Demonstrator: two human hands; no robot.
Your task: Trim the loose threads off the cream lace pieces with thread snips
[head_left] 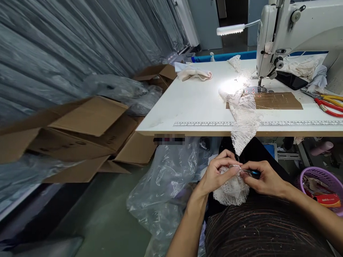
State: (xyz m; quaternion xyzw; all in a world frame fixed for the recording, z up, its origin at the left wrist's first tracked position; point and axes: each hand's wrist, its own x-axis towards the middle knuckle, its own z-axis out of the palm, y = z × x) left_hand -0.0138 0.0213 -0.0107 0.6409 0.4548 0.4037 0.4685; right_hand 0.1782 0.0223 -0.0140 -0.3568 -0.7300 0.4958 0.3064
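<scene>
In the head view, my left hand (221, 171) is closed on a piece of white lace fabric (232, 191) over my lap, pinching its edge between thumb and fingers. My right hand (264, 176) is closed round a small slim tool (253, 172), dark with some blue. Its tip meets the fabric edge by my left fingertips; its exact kind is hidden by the fingers. Just above my hands, a pointed lace strip (243, 125) hangs over the table's front edge, and a thread runs down from it. The strip's far end lies beside the sewing machine's needle area (259, 85).
The white sewing table (160, 114) has a printed ruler along its front. Red-handled scissors (327, 105) and a dark phone (291, 80) lie at right. A purple basket (302, 178) stands below. Open cardboard boxes (88, 117) and clear plastic bags (160, 185) are at left.
</scene>
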